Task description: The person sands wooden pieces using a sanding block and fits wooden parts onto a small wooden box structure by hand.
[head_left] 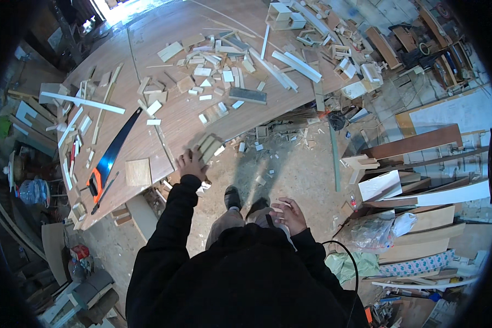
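Observation:
My left hand lies at the near edge of the wooden worktable, fingers spread. Its fingertips reach a small group of short wood strips at that edge; whether they press on it I cannot tell. Beside my right thigh hangs my right hand, its fingers loosely bent and apart, with nothing seen in it. To the left of my left hand, a square wooden block rests on the table. Farther left lies a handsaw with a dark blade and an orange-and-black handle.
Many wood offcuts are heaped across the table's far side. Long pale strips lie at its left. Boards and a clear plastic bag are stacked on the right. Scraps litter the floor around my shoes.

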The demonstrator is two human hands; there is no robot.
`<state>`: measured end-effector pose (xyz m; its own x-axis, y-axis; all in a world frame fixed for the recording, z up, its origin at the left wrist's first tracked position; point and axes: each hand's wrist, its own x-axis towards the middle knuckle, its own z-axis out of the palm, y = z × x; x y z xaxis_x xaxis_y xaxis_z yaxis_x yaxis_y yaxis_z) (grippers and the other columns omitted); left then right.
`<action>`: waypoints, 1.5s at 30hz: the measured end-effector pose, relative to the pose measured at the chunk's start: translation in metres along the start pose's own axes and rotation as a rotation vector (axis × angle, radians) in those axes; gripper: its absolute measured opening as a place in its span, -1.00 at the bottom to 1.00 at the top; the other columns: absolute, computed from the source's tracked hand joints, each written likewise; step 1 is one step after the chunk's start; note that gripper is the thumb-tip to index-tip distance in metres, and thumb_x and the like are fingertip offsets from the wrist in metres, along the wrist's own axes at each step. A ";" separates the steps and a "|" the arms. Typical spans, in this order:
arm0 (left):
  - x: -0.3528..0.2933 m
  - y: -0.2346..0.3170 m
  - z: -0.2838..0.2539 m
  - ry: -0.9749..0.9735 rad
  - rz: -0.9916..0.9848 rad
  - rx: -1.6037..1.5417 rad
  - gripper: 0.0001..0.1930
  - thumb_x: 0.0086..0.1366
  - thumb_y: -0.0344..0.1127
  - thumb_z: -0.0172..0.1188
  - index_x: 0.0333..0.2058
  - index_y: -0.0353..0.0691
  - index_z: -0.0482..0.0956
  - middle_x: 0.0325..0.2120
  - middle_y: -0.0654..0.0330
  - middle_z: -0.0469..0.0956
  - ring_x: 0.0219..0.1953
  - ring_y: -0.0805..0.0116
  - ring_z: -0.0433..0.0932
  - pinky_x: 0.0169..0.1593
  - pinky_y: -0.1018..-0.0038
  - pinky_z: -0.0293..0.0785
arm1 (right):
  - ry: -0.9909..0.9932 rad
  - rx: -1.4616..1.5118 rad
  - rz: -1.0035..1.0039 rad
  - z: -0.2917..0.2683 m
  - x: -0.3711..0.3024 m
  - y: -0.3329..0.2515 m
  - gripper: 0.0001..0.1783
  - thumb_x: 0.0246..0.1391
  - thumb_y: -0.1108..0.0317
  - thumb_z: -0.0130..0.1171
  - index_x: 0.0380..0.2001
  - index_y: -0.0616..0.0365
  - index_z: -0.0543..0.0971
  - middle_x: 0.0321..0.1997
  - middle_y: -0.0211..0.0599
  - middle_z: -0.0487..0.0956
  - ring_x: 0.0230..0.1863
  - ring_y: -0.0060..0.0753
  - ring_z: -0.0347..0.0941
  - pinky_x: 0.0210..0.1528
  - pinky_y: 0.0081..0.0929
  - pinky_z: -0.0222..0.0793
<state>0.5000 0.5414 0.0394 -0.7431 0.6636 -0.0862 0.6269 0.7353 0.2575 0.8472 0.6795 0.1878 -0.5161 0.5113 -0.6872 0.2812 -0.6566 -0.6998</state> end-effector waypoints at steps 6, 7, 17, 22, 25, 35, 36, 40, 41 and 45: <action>0.046 -0.005 -0.006 -0.059 -0.026 0.039 -0.05 0.06 -0.02 0.37 0.37 0.21 0.01 0.29 0.03 0.11 0.32 -0.16 0.04 0.34 -0.22 -0.22 | 0.008 -0.081 0.005 -0.015 0.021 -0.004 -0.69 0.33 0.18 -0.02 0.07 0.01 0.37 0.00 -0.26 0.57 -0.14 -0.45 0.58 -0.27 -0.59 0.41; 0.051 -0.003 -0.005 -0.077 -0.032 0.051 -0.06 0.07 0.00 0.36 0.37 0.23 0.00 0.30 0.05 0.10 0.34 -0.16 0.01 0.35 -0.22 -0.23 | -0.014 -0.101 0.023 -0.016 0.025 -0.005 -0.69 0.34 0.22 -0.04 0.08 0.03 0.37 0.01 -0.22 0.57 -0.12 -0.41 0.58 -0.23 -0.56 0.43; 0.070 0.002 0.031 -0.165 0.031 0.093 -0.07 0.07 0.06 0.34 0.37 0.17 0.03 0.35 0.11 0.01 0.38 -0.15 -0.08 0.32 -0.32 -0.26 | -0.152 -0.038 -0.052 -0.054 0.094 0.010 -0.69 0.31 0.22 0.03 0.04 0.10 0.40 -0.08 -0.26 0.59 -0.17 -0.44 0.56 -0.16 -0.50 0.45; 0.074 0.007 0.047 -0.138 0.036 0.106 -0.08 0.05 0.03 0.37 0.34 0.16 0.08 0.37 0.11 -0.03 0.39 -0.11 -0.09 0.33 -0.29 -0.26 | -0.022 -0.006 0.154 -0.088 0.136 0.021 -0.70 0.29 0.22 0.06 -0.03 0.17 0.44 -0.19 -0.26 0.61 -0.28 -0.45 0.56 -0.21 -0.46 0.50; 0.084 0.016 0.068 -0.113 0.071 0.182 -0.08 0.02 -0.04 0.39 0.34 0.12 0.09 0.36 0.07 0.00 0.38 -0.10 -0.05 0.33 -0.27 -0.23 | 0.038 0.008 0.175 -0.124 0.189 0.056 -0.68 0.26 0.13 0.08 -0.05 0.09 0.45 -0.19 -0.32 0.61 -0.28 -0.46 0.57 -0.32 -0.49 0.44; 0.108 0.049 0.094 0.278 0.352 0.034 -0.21 0.09 0.03 0.37 0.23 -0.24 0.32 0.27 -0.14 0.21 0.29 -0.17 0.19 0.29 0.01 0.12 | 0.461 0.560 0.242 -0.213 0.451 0.182 -0.65 0.23 0.04 0.07 -0.01 -0.07 0.43 -0.08 -0.39 0.60 -0.22 -0.37 0.59 -0.41 -0.45 0.38; 0.105 0.049 0.094 0.261 0.316 -0.057 -0.20 0.10 0.01 0.37 0.24 -0.24 0.31 0.28 -0.15 0.19 0.30 -0.17 0.19 0.29 0.04 0.14 | 0.461 0.539 0.255 -0.210 0.484 0.190 -0.65 0.23 0.04 0.06 0.00 -0.09 0.42 -0.06 -0.40 0.60 -0.21 -0.36 0.59 -0.42 -0.42 0.38; 0.107 0.055 0.096 0.192 0.314 -0.069 -0.20 0.17 0.05 0.30 0.27 -0.28 0.26 0.31 -0.19 0.13 0.34 -0.16 0.12 0.30 0.06 0.14 | 0.420 0.514 0.242 -0.207 0.619 0.208 -0.69 0.25 0.04 0.01 -0.02 -0.12 0.44 -0.04 -0.41 0.59 -0.18 -0.37 0.58 -0.41 -0.32 0.37; 0.107 0.052 0.097 0.188 0.331 -0.084 -0.20 0.20 0.08 0.26 0.28 -0.29 0.24 0.31 -0.21 0.12 0.35 -0.18 0.11 0.32 0.05 0.09 | 0.403 0.523 0.235 -0.197 0.652 0.208 -0.69 0.25 0.04 0.01 -0.02 -0.12 0.44 -0.04 -0.41 0.59 -0.18 -0.37 0.58 -0.41 -0.32 0.37; 0.098 0.056 0.077 0.209 0.307 0.176 -0.13 0.23 0.25 0.12 0.29 -0.34 0.20 0.31 -0.24 0.12 0.35 -0.24 0.09 0.33 -0.07 -0.01 | 0.193 0.414 0.127 -0.124 0.769 0.204 -0.75 0.24 0.11 0.05 -0.09 -0.10 0.48 -0.23 -0.39 0.61 -0.38 -0.42 0.56 -0.54 -0.40 0.29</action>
<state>0.4804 0.6577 -0.0284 -0.5351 0.8272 0.1714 0.8441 0.5314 0.0708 0.6074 1.0077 -0.5077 -0.3281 0.4804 -0.8134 -0.0340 -0.8665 -0.4981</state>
